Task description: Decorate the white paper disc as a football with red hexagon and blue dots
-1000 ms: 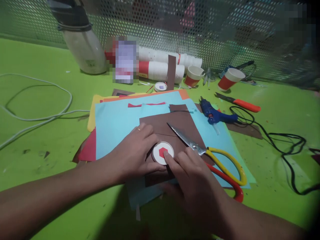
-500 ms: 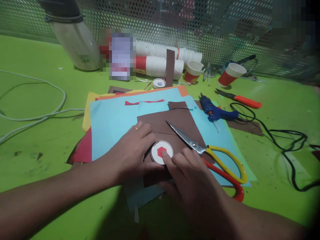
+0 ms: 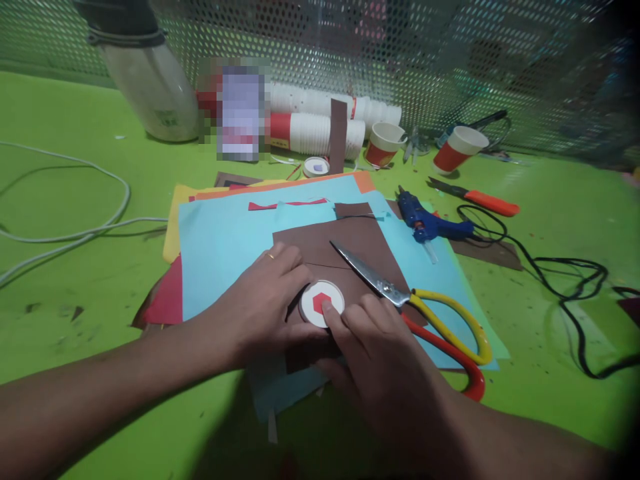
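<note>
A round white disc [image 3: 309, 308] with a red hexagon [image 3: 321, 303] at its centre lies over brown paper [image 3: 320, 243]. My left hand [image 3: 275, 293] is wrapped round the disc's left and near edge, its fingers curled. My right hand [image 3: 370, 340] has its index fingertip on the red hexagon, with the other fingers bent. Open scissors [image 3: 397, 293] with one yellow and one red handle rest on the paper, just beyond my right hand. Light blue sheets [image 3: 215, 253] lie under the brown paper.
A blue glue gun [image 3: 430, 223] and an orange-handled cutter [image 3: 480, 199] lie at the right, near a black cable [image 3: 565, 300]. Paper cups [image 3: 384, 143] stand behind, beside stacked cups [image 3: 325, 133]. A white cable [image 3: 115, 227] crosses the left side.
The view has shifted very slightly. Both hands keep the same hold on the disc, with the right index fingertip still on the red hexagon.
</note>
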